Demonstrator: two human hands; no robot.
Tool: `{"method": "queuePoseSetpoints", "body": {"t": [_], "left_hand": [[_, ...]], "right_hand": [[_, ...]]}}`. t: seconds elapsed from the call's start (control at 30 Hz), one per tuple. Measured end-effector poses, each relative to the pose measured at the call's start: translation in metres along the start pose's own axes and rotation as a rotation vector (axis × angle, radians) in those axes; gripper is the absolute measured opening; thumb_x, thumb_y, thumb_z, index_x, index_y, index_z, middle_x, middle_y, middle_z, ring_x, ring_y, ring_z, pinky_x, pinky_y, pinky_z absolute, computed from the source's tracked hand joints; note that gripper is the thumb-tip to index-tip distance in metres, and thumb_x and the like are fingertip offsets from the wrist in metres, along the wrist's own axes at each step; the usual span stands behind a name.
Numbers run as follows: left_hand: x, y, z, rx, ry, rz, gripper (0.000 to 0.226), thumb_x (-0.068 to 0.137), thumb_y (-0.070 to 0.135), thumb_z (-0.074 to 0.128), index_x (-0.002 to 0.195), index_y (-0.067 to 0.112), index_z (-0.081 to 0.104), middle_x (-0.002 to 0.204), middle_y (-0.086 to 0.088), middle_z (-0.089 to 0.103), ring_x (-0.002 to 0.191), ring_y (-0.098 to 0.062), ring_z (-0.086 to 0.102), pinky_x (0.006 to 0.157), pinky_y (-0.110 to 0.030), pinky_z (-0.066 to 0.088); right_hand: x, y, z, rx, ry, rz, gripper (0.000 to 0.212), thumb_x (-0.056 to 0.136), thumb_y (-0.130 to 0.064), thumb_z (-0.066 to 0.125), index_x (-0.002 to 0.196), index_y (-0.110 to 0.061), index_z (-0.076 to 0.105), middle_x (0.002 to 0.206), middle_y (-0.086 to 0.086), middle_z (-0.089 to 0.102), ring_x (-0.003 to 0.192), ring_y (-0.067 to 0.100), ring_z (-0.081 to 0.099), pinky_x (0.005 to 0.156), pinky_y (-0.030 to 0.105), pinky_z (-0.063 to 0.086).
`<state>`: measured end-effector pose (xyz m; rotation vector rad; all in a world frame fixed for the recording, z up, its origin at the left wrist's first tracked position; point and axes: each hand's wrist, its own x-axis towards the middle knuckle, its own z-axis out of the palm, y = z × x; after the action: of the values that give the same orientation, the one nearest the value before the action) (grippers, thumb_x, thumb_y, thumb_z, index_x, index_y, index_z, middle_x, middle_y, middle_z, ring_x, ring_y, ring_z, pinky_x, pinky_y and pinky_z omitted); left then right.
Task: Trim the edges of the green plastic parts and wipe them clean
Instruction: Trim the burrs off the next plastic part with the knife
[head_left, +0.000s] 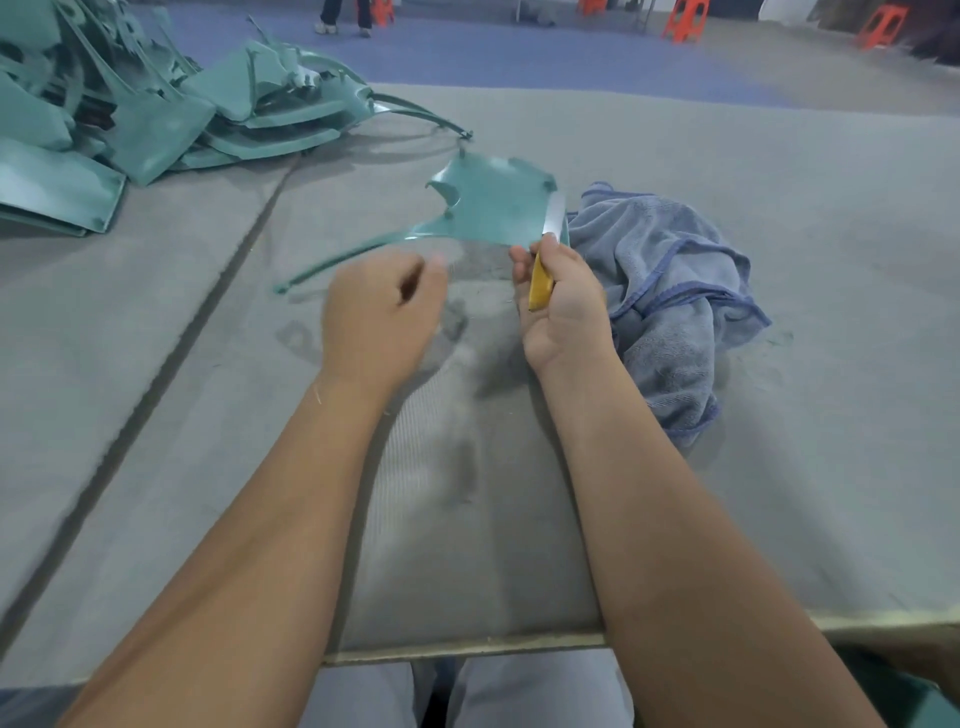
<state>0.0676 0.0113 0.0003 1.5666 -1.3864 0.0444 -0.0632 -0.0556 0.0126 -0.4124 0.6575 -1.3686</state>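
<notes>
- Your right hand (563, 299) is clamped on the yellow handle of a knife (545, 249); its blade points away from you and lies along the right edge of the green part (488, 213).
- Your left hand (382, 317) is loosely curled and blurred. It grips nothing that I can make out, and it sits just short of the part's near edge, apparently not touching it.
- The part lies flat on the worktop (779, 208) in front of both hands, with a thin strip trailing off towards your left.
- A blue cloth (670, 291) lies crumpled just beside your right hand, touching or nearly touching the part's right edge; no hand is on it.
- A pile (130, 114) of similar green parts sits well off at the far left. I cannot tell whether those are finished or waiting.
- My reading: you are at the trimming step on this piece, with the blade set at one edge. Wiping has not begun here, so the other edges and the wipe look left to do.
</notes>
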Motion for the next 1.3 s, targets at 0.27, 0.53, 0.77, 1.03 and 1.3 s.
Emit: {"method": "queuePoseSetpoints", "body": {"t": [0.27,0.53,0.77,1.03,1.3], "left_hand": [[0.017,0.021,0.016,-1.245,-0.289,-0.752,0.026,0.099,0.033,0.047,0.111,0.015,0.062,0.097,-0.006,0.074,0.081,-0.015,0.068,0.080,-0.028,0.057],[0.023,0.018,0.023,-1.230,-0.184,-0.829,0.040,0.102,0.032,0.045,0.129,0.006,0.057,0.088,-0.005,0.073,0.072,-0.012,0.065,0.060,-0.024,0.053],[0.036,0.009,0.010,-1.386,-0.062,-0.612,0.037,0.104,0.036,0.036,0.127,0.013,0.052,0.103,-0.007,0.073,0.103,-0.019,0.069,0.096,-0.035,0.052],[0.028,0.004,0.020,-1.207,-0.063,-0.821,0.046,0.103,0.033,0.040,0.128,-0.003,0.054,0.090,-0.016,0.067,0.050,-0.018,0.064,0.046,-0.024,0.049],[0.031,0.006,0.021,-1.488,-0.047,-0.795,0.038,0.105,0.034,0.033,0.098,0.007,0.060,0.075,-0.011,0.073,0.069,-0.021,0.072,0.070,-0.032,0.060]], "right_hand": [[-0.010,0.005,0.004,-0.224,-0.261,0.067,0.019,0.099,-0.007,0.046,0.081,-0.006,0.051,0.070,0.005,0.054,0.059,0.012,0.056,0.059,0.020,0.047],[-0.021,0.013,0.011,-0.425,-0.247,-0.061,0.015,0.100,-0.020,0.048,0.086,-0.019,0.053,0.089,-0.005,0.058,0.080,0.020,0.064,0.064,0.027,0.048],[-0.018,0.007,0.002,-0.599,-0.338,-0.147,0.022,0.096,-0.017,0.053,0.076,-0.020,0.060,0.075,-0.007,0.060,0.065,0.009,0.049,0.064,0.022,0.040],[-0.021,0.019,0.002,-0.720,-0.545,-0.074,0.026,0.100,-0.009,0.043,0.076,-0.014,0.052,0.057,0.001,0.055,0.045,0.014,0.042,0.048,0.027,0.027],[-0.021,0.024,0.003,-0.796,-0.490,-0.098,0.030,0.101,-0.006,0.039,0.074,-0.012,0.049,0.058,0.004,0.045,0.038,0.005,0.033,0.040,0.015,0.028]]}}
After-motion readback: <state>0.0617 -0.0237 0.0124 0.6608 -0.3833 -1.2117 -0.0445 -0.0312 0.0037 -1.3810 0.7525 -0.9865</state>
